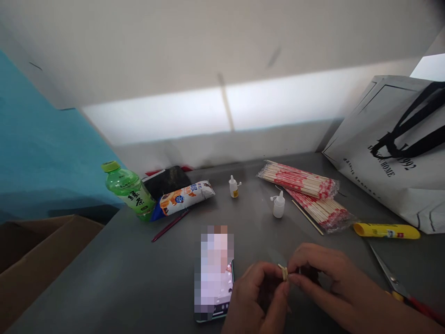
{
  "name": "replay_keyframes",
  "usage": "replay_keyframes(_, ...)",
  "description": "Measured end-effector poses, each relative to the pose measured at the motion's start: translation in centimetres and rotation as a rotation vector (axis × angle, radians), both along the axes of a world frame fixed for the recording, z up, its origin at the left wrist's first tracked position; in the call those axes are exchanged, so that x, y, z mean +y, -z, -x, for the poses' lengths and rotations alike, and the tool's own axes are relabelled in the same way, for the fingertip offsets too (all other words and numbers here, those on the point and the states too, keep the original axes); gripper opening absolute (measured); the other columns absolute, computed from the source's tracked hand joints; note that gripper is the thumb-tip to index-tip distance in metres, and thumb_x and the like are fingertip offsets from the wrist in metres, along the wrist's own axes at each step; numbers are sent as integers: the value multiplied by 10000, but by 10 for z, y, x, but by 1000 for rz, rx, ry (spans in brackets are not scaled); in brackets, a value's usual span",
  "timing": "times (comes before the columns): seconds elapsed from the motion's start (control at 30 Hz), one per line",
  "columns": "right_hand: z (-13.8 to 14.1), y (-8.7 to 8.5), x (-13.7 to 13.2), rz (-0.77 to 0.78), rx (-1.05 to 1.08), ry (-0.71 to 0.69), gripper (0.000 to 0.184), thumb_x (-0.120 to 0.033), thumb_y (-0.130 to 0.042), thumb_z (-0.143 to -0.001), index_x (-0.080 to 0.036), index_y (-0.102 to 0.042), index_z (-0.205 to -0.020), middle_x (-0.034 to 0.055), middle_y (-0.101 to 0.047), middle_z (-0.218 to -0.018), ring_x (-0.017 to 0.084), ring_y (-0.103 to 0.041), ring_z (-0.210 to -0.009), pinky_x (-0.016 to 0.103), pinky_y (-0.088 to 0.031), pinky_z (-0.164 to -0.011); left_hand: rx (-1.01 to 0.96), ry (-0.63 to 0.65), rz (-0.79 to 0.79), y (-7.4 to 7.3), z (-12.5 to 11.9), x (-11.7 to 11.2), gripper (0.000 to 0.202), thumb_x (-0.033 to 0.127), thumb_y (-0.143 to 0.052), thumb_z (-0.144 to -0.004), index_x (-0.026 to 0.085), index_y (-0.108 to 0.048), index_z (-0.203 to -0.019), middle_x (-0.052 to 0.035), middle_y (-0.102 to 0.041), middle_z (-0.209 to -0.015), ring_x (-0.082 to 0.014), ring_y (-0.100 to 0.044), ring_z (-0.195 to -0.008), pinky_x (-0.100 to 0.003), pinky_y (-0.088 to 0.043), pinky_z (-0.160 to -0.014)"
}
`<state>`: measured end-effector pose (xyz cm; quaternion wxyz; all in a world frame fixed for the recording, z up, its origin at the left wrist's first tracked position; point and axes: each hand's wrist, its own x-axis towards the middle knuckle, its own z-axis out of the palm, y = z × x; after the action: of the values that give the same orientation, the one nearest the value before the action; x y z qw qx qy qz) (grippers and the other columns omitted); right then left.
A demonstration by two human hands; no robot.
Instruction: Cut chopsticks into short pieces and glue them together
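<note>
Low over the grey table (125, 278), my left hand (259, 297) and my right hand (318, 271) meet fingertip to fingertip. Both pinch a few short pale wooden stick pieces (284, 271) held side by side between thumbs and forefingers. Just left of my left hand lies a phone (214, 273) with its screen lit. Two small white glue bottles (278, 205) (234, 186) stand upright further back. Behind them lie two bundles of wooden sticks in red-printed wrap (302, 181) (323, 211), and a loose stick (308, 218) rests beside them.
A green drink bottle (130, 190), a snack packet (186, 197) and a dark pouch (167, 181) sit at the back left, with a red pen (170, 226) in front. A yellow tube (385, 230) and scissors (396, 280) lie at right. A white bag (389, 153) leans far right; a cardboard box (31, 260) stands left.
</note>
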<state>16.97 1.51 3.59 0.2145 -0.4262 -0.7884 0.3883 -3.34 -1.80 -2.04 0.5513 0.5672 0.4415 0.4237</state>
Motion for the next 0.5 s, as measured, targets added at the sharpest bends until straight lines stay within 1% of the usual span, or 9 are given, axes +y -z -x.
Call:
replay_keyframes(0.1, 0, 2, 0, 2, -3, 3, 169, -375, -571, -1014, -285, -674, -915, -25, -662, -837, 175, -626, -762, 302, -490, -691, 16, -3, 3, -1, 0, 0, 177, 349, -628, -967, 178, -668, -985, -49, -662, -828, -152, -654, -655, -235, -498, -610)
replay_keyframes(0.27, 2, 5, -1, 21, -43, 59, 186, -370, -560, -1012, -279, -694, -921, -16, -703, -830, 186, -655, -762, 306, -490, -680, 36, 15, -3, 1, 0, 1, 150, 297, -629, -953, 173, -687, -1012, -57, -669, -858, -153, -658, -666, -242, -513, -627)
replay_keyframes(0.4, 4, 4, -1, 41, -29, 59, 223, -376, -548, -1011, -260, -700, -896, -9, -725, -815, 182, -662, -759, 290, -492, -679, 51, 0, -3, 3, -1, 2, 145, 283, -645, -936, 174, -704, -1010, -65, -676, -883, -157, -665, -670, -248, -525, -625)
replay_keyframes(0.5, 6, 2, 0, 92, -8, 61, 238, -392, -546, -1012, -255, -681, -871, -16, -710, -789, 173, -646, -738, 275, -479, -655, 48, 2, -6, 1, -1, 1, 150, 292, -647, -940, 173, -712, -1005, -69, -681, -891, -158, -676, -670, -249, -529, -628)
